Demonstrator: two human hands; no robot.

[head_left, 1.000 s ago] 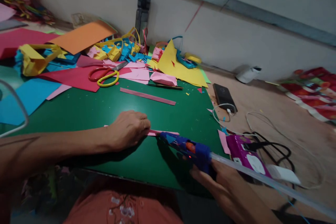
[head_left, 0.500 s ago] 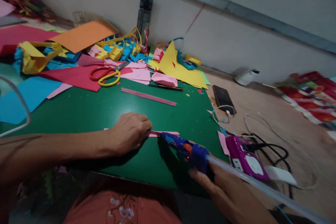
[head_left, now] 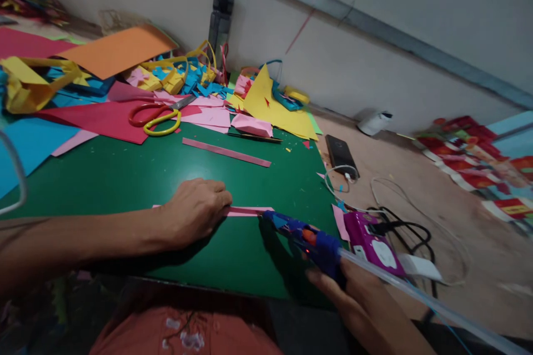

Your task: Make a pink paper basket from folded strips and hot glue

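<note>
My left hand [head_left: 197, 211] is closed with its fingers pressed down on a pink paper strip [head_left: 245, 211] lying on the green table [head_left: 125, 177]. The strip's ends stick out on both sides of the hand. In my right hand [head_left: 353, 299] is a blue hot glue gun [head_left: 308, 238], with a long clear glue stick [head_left: 400, 280] trailing from its back. Its nozzle is at the strip's right end; whether it touches cannot be made out. A darker pink paper strip [head_left: 227, 152] lies beyond the left hand.
Scissors [head_left: 160, 119] with red and yellow handles rest on coloured paper sheets [head_left: 95, 119]. Paper baskets [head_left: 175, 77] stand at the back. A black phone [head_left: 341, 155], a purple power strip [head_left: 372, 241] and cables lie to the right. A white cable [head_left: 14, 172] crosses the left edge.
My right hand has moved the glue gun's nozzle rightward along the pink strip to its end. The left hand stays pressed on the strip. The camera view has shifted slightly right.
</note>
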